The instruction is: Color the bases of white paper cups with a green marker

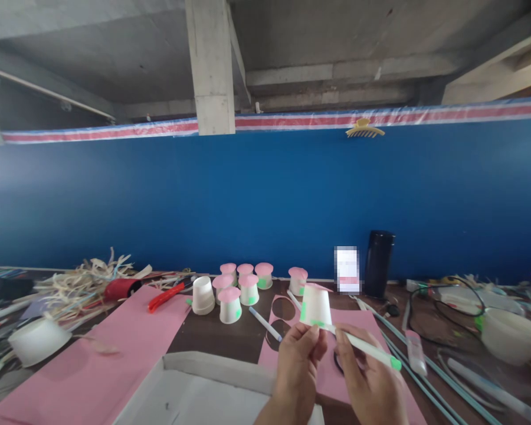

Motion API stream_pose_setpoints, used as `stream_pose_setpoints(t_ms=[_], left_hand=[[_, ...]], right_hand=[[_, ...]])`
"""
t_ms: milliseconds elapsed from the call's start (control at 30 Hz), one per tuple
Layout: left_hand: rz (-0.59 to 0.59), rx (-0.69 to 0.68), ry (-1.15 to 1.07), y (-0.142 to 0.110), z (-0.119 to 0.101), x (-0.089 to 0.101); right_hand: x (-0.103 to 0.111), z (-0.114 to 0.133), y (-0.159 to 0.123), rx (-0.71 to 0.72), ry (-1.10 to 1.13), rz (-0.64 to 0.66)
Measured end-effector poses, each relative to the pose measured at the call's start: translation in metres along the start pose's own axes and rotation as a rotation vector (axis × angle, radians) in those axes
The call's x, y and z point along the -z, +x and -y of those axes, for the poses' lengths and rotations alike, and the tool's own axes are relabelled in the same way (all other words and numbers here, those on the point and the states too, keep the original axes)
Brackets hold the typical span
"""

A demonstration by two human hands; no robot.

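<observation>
Pinched by its lower edge, an upside-down white paper cup (317,307) is in my left hand (298,366). A pink paper disc covers its upturned base, and green marks show on its side. My right hand (369,378) grips a white marker (367,347) with a green end; its tip meets the cup near the rim, beside a green patch. Behind my hands lies a pink sheet (376,321) with round holes cut in it. Several similar cups (230,310) with pink tops and green marks stand left of my hands.
A white box (203,360) sits in front, beside another pink sheet (115,354). Red scissors or cutter (166,297), a plain paper cup (202,295) and paper strips (97,280) lie left. A black bottle (379,264), glue bottle (415,352) and white bowl (511,336) are right.
</observation>
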State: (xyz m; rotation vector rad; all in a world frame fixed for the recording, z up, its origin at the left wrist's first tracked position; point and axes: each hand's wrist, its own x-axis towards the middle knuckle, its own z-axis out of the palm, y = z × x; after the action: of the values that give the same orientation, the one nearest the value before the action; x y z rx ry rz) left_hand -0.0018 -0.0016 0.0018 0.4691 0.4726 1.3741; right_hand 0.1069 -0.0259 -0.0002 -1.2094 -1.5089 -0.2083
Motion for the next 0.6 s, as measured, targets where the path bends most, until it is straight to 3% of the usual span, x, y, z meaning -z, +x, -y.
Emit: stream_pose_setpoints(t_ms=[600], left_hand=[[-0.007,-0.038,0.011,0.002,0.0012,-0.0026]], right_hand=[[0.0008,-0.0002,-0.0016,-0.013,0.029,0.023]])
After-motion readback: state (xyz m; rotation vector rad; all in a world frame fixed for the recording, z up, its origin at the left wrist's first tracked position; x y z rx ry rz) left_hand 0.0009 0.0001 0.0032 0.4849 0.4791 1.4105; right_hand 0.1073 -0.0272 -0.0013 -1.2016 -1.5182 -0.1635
